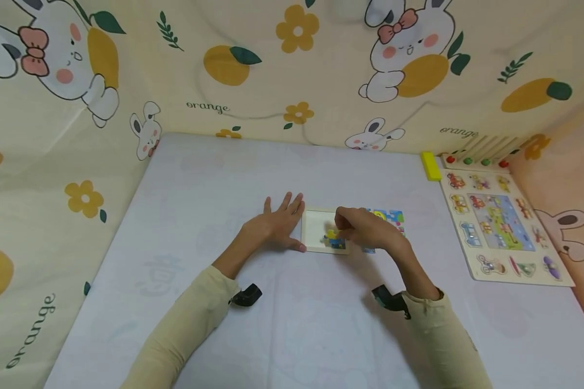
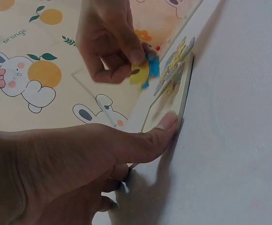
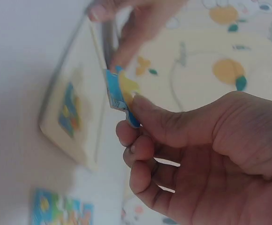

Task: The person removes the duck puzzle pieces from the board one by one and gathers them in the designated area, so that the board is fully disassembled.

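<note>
A shallow white puzzle tray (image 1: 317, 232) lies flat on the table. My left hand (image 1: 279, 224) rests at its left side with spread, mostly straight fingers, the thumb touching the tray's near left corner. Above the tray, my right hand (image 1: 367, 228) pinches a yellow and blue jigsaw piece (image 3: 119, 93) between thumb and index finger; the left wrist view also shows this piece (image 2: 144, 72) held clear of the tray. Another colourful jigsaw piece (image 3: 70, 110) lies inside the tray, towards its right end. In the head view, the right hand hides part of the tray.
Several jigsaw pieces (image 1: 394, 219) lie right of the tray, partly behind the right hand. Farther right is a large wooden picture puzzle board (image 1: 506, 265), with a yellow block (image 1: 430, 166) and a rack with red and green beads (image 1: 477, 162) by its top.
</note>
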`<state>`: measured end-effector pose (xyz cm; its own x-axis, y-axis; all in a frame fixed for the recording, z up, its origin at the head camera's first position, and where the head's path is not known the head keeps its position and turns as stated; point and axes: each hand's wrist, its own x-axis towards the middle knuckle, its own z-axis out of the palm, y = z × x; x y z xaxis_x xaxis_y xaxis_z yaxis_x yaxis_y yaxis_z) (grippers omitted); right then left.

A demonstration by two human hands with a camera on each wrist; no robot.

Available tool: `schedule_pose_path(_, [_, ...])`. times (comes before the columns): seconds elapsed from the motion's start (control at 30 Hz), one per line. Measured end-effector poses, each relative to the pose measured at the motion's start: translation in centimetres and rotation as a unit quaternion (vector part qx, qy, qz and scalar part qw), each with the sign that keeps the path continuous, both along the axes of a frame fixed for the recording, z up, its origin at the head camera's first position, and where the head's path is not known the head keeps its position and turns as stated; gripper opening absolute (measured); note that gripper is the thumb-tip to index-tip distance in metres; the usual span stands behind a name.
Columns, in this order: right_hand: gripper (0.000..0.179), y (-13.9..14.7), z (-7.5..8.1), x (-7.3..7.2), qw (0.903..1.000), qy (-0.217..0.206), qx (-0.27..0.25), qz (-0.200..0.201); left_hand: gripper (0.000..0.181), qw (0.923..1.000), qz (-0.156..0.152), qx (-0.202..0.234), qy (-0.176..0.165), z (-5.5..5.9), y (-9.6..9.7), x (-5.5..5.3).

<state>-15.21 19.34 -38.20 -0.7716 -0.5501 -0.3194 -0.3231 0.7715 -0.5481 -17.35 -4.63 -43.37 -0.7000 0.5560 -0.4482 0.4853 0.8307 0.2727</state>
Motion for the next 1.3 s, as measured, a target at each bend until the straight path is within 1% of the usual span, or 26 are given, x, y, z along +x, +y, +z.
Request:
schedule_pose_path(0.07, [0.006, 0.9, 0.5, 0.1, 0.9999, -0.001, -0.002, -0.016, 0.114, 1.0000, 0.000, -0.003, 0.002, 0.0, 0.0, 0.0])
schedule_pose_path(0.2, [0.008, 3.1, 1.0, 0.4, 0.9979, 0.012, 0.003, -0.064, 0.114, 1.0000, -0.002, -0.002, 0.006, 0.0, 0.0, 0.0])
schedule_pose_path(0.3, [0.008, 4.4, 0.8, 0.7, 0.9956, 0.018, 0.003, -0.092, 0.114, 0.9999, -0.003, -0.005, 0.008, -0.1, -0.1, 0.1])
schedule_pose_path(0.43, [0.008, 6.0, 0.2, 1.2, 0.9940, 0.015, 0.001, -0.109, 0.116, 0.9998, -0.004, -0.012, 0.013, -0.3, -0.1, 0.1])
schedule_pose_path(0.63, [0.007, 8.6, -0.7, 1.8, 0.9927, 0.014, 0.007, -0.120, 0.115, 0.9998, -0.004, -0.010, 0.016, -0.2, 0.0, 0.1])
schedule_pose_path(0.8, [0.010, 10.0, -1.4, 1.8, 0.9916, -0.005, 0.015, -0.128, 0.115, 0.9998, -0.006, -0.011, 0.013, -0.2, 0.0, 0.1])
schedule_pose_path(1.0, [0.011, 10.3, -2.0, 1.6, 0.9915, -0.017, 0.021, -0.127, 0.114, 0.9998, -0.006, -0.007, 0.017, -0.2, -0.1, 0.2])
schedule_pose_path(1.17, [0.013, 10.4, -2.0, 1.6, 0.9913, -0.020, 0.036, -0.125, 0.114, 0.9999, -0.006, -0.006, 0.014, -0.2, -0.1, 0.2])
schedule_pose_path(1.3, [0.019, 10.3, -1.9, 1.8, 0.9898, -0.023, 0.050, -0.131, 0.114, 0.9999, -0.006, -0.008, 0.011, -0.2, 0.0, 0.1])
